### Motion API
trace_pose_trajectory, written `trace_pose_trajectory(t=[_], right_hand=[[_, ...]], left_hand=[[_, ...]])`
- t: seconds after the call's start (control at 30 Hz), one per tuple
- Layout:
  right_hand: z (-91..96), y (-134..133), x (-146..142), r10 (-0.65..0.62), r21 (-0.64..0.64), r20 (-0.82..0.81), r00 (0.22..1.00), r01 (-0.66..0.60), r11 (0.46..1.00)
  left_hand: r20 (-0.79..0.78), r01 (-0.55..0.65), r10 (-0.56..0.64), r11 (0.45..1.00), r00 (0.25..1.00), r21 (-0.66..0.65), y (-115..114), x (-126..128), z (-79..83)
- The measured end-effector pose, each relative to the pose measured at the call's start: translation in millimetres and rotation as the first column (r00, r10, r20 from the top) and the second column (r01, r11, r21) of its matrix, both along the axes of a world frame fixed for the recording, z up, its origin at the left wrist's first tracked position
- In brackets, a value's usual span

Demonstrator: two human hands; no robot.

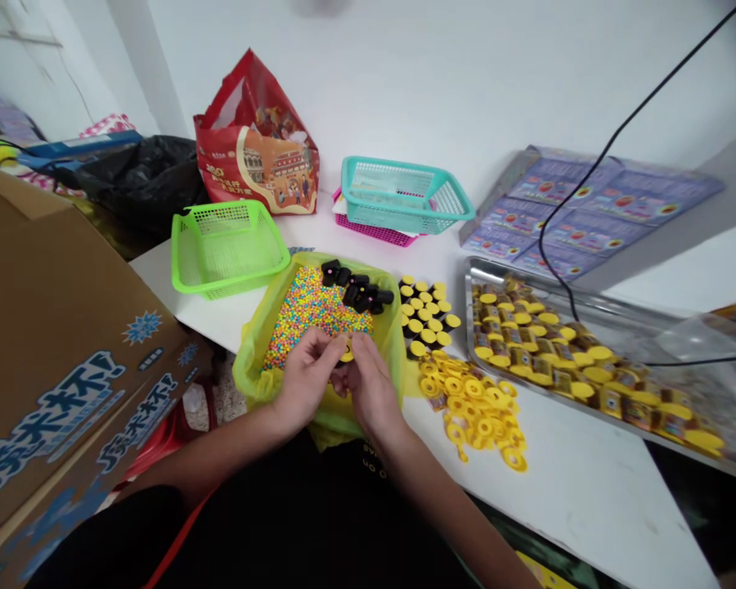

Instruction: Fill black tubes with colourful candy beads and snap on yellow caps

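Note:
My left hand [307, 380] and my right hand [373, 388] meet over the near side of a basket lined with yellow plastic [396, 352]. Between their fingertips is a small yellow ring-shaped cap [347, 353]; whether a black cup sits under it is hidden by my fingers. Multicoloured candy beads [300, 311] fill the basket. Several black cups [359, 290] lie on the beads at the back. To the right stand rows of black cups with yellow lids [426, 315], and in front of them is a loose pile of yellow rings [478, 409].
A metal tray [473, 303] of yellow-lidded pieces is at the right, a black cable [552, 213] hanging over it. Green [230, 282] and teal baskets [405, 217], a red bag [221, 155] and purple boxes [545, 213] stand behind. A cardboard box [49, 327] flanks the left.

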State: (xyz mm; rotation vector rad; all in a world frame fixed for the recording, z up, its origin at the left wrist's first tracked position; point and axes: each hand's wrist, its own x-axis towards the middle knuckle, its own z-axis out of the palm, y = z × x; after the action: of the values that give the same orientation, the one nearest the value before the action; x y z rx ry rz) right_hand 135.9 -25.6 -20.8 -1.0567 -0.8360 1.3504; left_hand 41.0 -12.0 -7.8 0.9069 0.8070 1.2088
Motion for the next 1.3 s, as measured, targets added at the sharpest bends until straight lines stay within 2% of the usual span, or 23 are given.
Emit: trace_pose_trajectory(t=[0.17,0.4,0.53,0.73,0.9,1.07,1.3], right_hand=[[2.5,-7.8,4.6,0.048,0.031,-0.002,0.999,-0.048,0.998],[5.0,-11.3,1.5,0.031,0.11,-0.042,0.999,-0.026,0.994],[10.6,-8.6,8.9,0.087,0.09,-0.037,0.996,-0.083,0.992],[16.0,-0.7,22.8,0.251,0.037,-0.214,0.944,-0.249,0.968],[13.0,3.5,28.2,0.242,-0.019,-0.215,0.946,-0.252,0.968],[18.0,6.1,32.6,0.303,-0.046,-0.271,0.914,-0.327,0.944],[13.1,11.7,32.0,0.219,-0.104,-0.232,0.948,-0.248,0.963]], left_hand=[[0.015,0.038,-0.038,0.999,0.999,0.004,-3.3,-3.5,3.6],[-0.023,-0.053,0.056,0.992,0.998,0.114,-8.2,0.0,-2.1],[0.017,-0.009,0.008,0.999,1.0,0.041,-1.6,-3.1,-1.1],[-0.04,0.016,-0.016,1.0,0.999,0.005,5.0,-12.6,5.8],[-0.064,0.104,-0.102,0.994,0.993,0.03,4.8,-14.7,6.9],[-0.107,0.119,-0.115,0.992,0.988,0.037,5.1,-15.9,5.0],[-0.152,0.159,-0.151,0.986,0.977,0.043,7.4,-14.9,0.5]])
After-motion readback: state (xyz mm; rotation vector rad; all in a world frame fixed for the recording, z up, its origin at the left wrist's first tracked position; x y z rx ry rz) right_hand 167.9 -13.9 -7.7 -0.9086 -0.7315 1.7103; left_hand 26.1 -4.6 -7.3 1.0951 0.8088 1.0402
